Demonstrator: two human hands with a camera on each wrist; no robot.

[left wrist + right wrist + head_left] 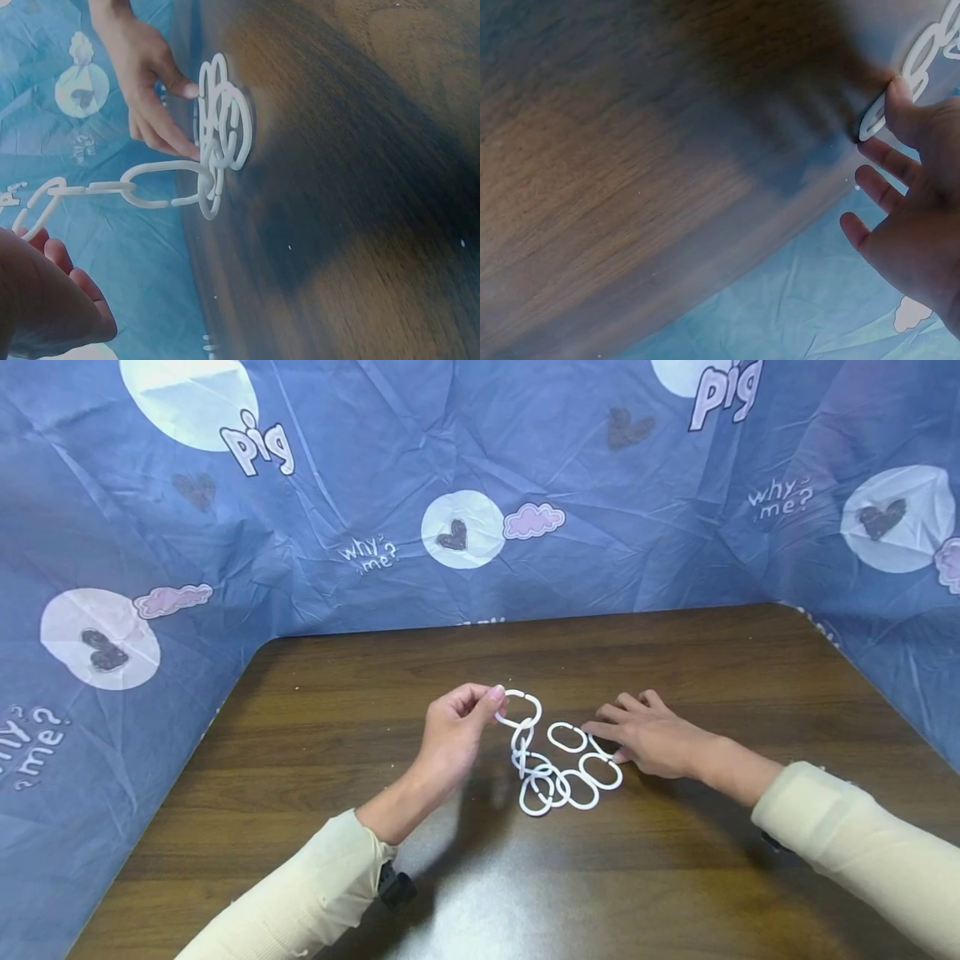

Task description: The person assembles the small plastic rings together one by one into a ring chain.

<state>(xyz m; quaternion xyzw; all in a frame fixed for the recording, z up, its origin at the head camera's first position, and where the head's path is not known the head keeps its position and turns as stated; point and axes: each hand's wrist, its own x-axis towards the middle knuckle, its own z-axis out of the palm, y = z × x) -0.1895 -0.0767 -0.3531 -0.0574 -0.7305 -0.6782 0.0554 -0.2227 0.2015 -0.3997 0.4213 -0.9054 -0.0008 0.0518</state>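
A chain of white plastic links [582, 790] lies bunched on the wooden table, its left end lifted. My left hand [456, 718] pinches the raised end link [532, 701] between thumb and fingers. From there, a few links hang down to the pile, as the left wrist view shows with the hanging link [154, 166]. Low over the table, my right hand [660, 735] has thumb and index finger at opposite sides of a link [872, 120] on the pile's right, partly covering it. The other fingers are spread. Beside it lies another oval link [566, 737], with a small gap in its ring.
The dark wooden table [315, 760] reaches back to a blue printed cloth [390, 468] that hangs behind and along both sides. A dark band with a small black device [396, 888] sits at the left wrist.
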